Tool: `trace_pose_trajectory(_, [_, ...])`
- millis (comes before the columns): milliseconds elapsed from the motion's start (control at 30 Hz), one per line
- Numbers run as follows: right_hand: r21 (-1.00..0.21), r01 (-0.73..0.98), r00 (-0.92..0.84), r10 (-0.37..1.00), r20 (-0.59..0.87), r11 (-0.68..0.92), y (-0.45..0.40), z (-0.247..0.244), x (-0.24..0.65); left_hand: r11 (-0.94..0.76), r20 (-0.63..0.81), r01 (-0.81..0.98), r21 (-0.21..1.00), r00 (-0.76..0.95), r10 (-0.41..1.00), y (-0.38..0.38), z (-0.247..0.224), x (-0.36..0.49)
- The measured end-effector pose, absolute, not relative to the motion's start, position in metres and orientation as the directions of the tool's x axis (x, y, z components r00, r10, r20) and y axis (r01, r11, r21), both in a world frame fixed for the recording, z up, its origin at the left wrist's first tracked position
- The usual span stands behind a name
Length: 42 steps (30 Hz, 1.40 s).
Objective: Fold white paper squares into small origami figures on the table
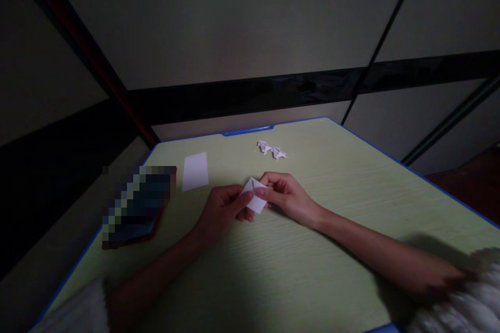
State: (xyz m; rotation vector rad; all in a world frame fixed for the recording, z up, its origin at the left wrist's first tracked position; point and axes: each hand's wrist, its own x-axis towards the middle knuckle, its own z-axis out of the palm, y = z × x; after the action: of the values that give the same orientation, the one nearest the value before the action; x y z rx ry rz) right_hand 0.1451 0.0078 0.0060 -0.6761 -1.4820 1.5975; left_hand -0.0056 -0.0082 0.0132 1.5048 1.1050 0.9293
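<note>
Between my two hands is a small folded piece of white paper [258, 205], diamond-shaped, with a slit or fold line running down from its upper corner. My left hand [224, 207] pinches its left side, thumb on top and fingers curled beneath. On the right side my right hand [288, 196] grips it too, its thumb pressing the face near the middle. Both thumbs cover part of the paper, and the undersides are hidden. Beyond the hands, two small folded white paper figures [278, 153] lie close together on the table.
A flat white sheet of paper [196, 171] lies left of centre on the pale green, blue-edged table [351, 177]. At the left edge is a dark, red-rimmed device [158, 218], partly pixelated. A cabinet wall [242, 21] with a black band stands behind the table.
</note>
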Motion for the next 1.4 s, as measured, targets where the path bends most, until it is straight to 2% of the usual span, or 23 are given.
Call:
trace_pose_trajectory(167, [-0.976,-0.215,-0.492,0.860,0.133,0.028,0.008,0.005,0.146,-0.132,0.050,0.225,0.965,0.338,0.940,-0.010,0.008,-0.005])
trace_pose_trajectory(267, [-0.978,-0.209,-0.460,0.880,0.122,0.026,0.009,0.004,0.146,-0.289,0.170,0.361,0.887,0.325,0.930,-0.010,0.009,-0.009])
trace_pose_trajectory(333, [-0.977,-0.211,-0.413,0.903,0.120,0.033,0.010,0.002,0.146,-0.465,0.322,0.532,0.707,0.343,0.882,-0.008,0.013,-0.017])
trace_pose_trajectory(367, [-0.977,-0.211,-0.397,0.910,0.118,0.034,0.011,0.002,0.146,-0.525,0.379,0.640,0.562,0.365,0.851,-0.006,0.015,-0.023])
trace_pose_trajectory(400, [-0.977,-0.210,-0.390,0.913,0.116,0.035,0.011,0.001,0.146,-0.512,0.432,0.764,0.393,0.339,0.836,-0.003,0.017,-0.030])
trace_pose_trajectory(467, [-0.980,-0.196,-0.395,0.912,0.111,0.035,0.012,0.001,0.146,-0.322,0.457,0.944,0.078,0.253,0.853,0.003,0.020,-0.046])
trace_pose_trajectory(500, [-0.982,-0.184,-0.403,0.909,0.108,0.035,0.012,0.001,0.146,-0.229,0.459,0.973,-0.037,0.220,0.861,0.006,0.022,-0.054])
trace_pose_trajectory(567, [-0.986,-0.160,-0.415,0.904,0.103,0.039,0.011,0.002,0.146,-0.070,0.457,0.982,-0.174,0.143,0.878,0.010,0.023,-0.067])
trace_pose_trajectory(633, [-0.988,-0.150,-0.418,0.903,0.101,0.041,0.011,0.003,0.146,0.044,0.385,0.977,-0.209,0.041,0.922,0.013,0.022,-0.075])
trace_pose_trajectory(733, [-0.988,-0.150,-0.414,0.904,0.106,0.047,0.011,0.004,0.146,0.072,0.299,0.978,-0.194,-0.011,0.954,0.014,0.019,-0.080])
trace_pose_trajectory(800, [-0.988,-0.144,-0.416,0.903,0.105,0.048,0.011,0.004,0.146,0.022,0.362,0.986,-0.164,0.040,0.931,0.014,0.019,-0.077])
trace_pose_trajectory(867, [-0.989,-0.142,-0.421,0.901,0.102,0.045,0.011,0.003,0.146,-0.105,0.461,0.991,-0.084,0.132,0.877,0.012,0.019,-0.068])
trace_pose_trajectory(933, [-0.987,-0.156,-0.427,0.899,0.099,0.035,0.011,0.003,0.146,-0.303,0.518,0.946,0.116,0.203,0.831,0.008,0.018,-0.055])
trace_pose_trajectory(1033, [-0.982,-0.189,-0.436,0.896,0.084,0.000,0.011,0.002,0.146,-0.492,0.548,0.733,0.470,0.195,0.813,-0.003,0.013,-0.032])
trace_pose_trajectory(1133, [-0.976,-0.215,-0.455,0.888,0.060,-0.044,0.011,0.001,0.147,-0.453,0.432,0.483,0.749,0.162,0.887,-0.013,0.008,-0.018])
trace_pose_trajectory(1200, [-0.970,-0.233,-0.468,0.882,0.055,-0.063,0.012,0.000,0.147,-0.398,0.358,0.302,0.866,0.181,0.916,-0.015,0.006,-0.014])
trace_pose_trajectory(1300, [-0.968,-0.241,-0.477,0.877,0.058,-0.067,0.012,0.000,0.147,-0.326,0.295,0.130,0.936,0.211,0.932,-0.014,0.007,-0.014])
trace_pose_trajectory(1400, [-0.969,-0.237,-0.481,0.875,0.054,-0.071,0.012,0.001,0.147,-0.284,0.254,0.102,0.953,0.237,0.938,-0.013,0.009,-0.016])
